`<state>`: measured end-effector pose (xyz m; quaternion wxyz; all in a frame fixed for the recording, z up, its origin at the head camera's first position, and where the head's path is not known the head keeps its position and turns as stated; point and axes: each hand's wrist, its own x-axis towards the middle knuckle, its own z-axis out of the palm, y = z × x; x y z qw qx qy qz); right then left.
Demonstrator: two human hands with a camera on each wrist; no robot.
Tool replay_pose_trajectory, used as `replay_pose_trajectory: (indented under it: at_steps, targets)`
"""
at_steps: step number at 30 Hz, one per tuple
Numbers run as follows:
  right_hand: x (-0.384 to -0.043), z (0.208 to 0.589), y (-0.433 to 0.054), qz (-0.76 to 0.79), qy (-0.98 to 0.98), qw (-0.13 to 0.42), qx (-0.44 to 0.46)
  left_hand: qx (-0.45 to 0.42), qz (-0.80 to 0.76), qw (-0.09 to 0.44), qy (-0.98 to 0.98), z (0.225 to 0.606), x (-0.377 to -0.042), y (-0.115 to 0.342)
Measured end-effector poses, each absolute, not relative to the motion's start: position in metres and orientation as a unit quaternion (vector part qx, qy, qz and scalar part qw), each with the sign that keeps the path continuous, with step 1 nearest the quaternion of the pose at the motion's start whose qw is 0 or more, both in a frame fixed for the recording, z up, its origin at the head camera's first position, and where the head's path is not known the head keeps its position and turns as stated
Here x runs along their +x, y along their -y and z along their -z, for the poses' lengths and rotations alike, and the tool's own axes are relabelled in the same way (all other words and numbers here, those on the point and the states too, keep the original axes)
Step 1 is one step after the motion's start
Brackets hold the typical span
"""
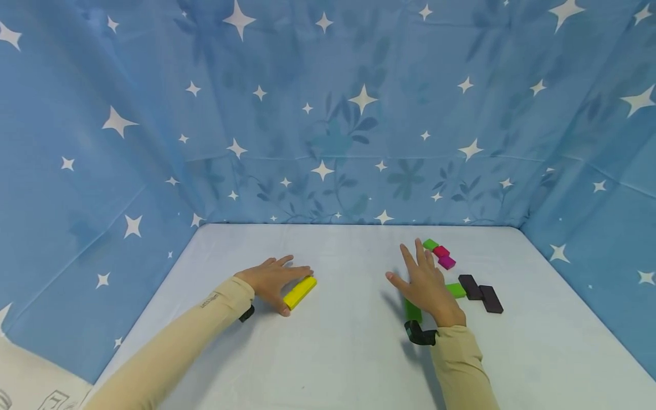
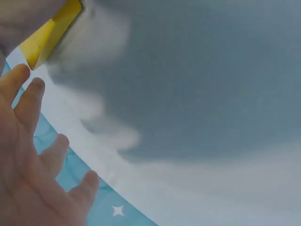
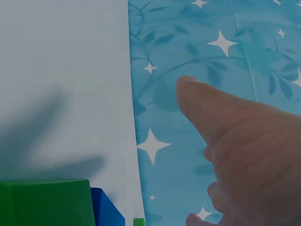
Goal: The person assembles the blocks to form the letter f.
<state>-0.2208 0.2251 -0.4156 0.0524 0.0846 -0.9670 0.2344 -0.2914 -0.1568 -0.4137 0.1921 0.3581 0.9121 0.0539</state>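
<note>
My left hand [image 1: 270, 281] spans a yellow block [image 1: 300, 292], thumb at its near end and index finger at its far end. The block lies on the white table, and in the left wrist view part of it hides behind the hand. The other left fingers are spread apart. Above the table at the right, my right hand [image 1: 426, 286] holds nothing, its fingers stretched out. Below its wrist shows a green block [image 1: 413, 311]. A blue block [image 3: 106, 209] peeks out behind the green in the right wrist view; the hand hides it in the head view.
Another green block [image 1: 455, 290] lies right of the right hand, beside two black blocks [image 1: 491, 299]. Farther back are a small green piece [image 1: 430, 245], a red piece [image 1: 441, 251] and a magenta piece [image 1: 447, 262]. A blue star-patterned curtain [image 1: 328, 114] borders the table [image 1: 338, 364].
</note>
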Motion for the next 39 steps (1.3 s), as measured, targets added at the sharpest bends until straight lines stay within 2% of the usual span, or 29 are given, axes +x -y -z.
replay_pose_trajectory:
  at_steps: [6, 15, 22, 39]
  targets:
    - [-0.219, 0.415, -0.226, -0.248, 0.964, 0.044, 0.088, 0.335, -0.072, 0.206, -0.917, 0.418, -0.291, 0.156]
    - [-0.219, 0.419, -0.228, -0.25, 0.963, 0.041, 0.09, 0.313, -0.186, 0.181, -0.914, 0.438, -0.288, 0.166]
    - [-0.218, 0.42, -0.228, -0.265, 0.96, 0.019, 0.088, 0.286, -0.247, 0.182, -0.908, 0.449, -0.283, 0.165]
    - [-0.221, 0.418, -0.231, -0.279, 0.955, 0.014, 0.097, 0.299, -0.363, 0.129, -0.873, 0.452, -0.267, 0.137]
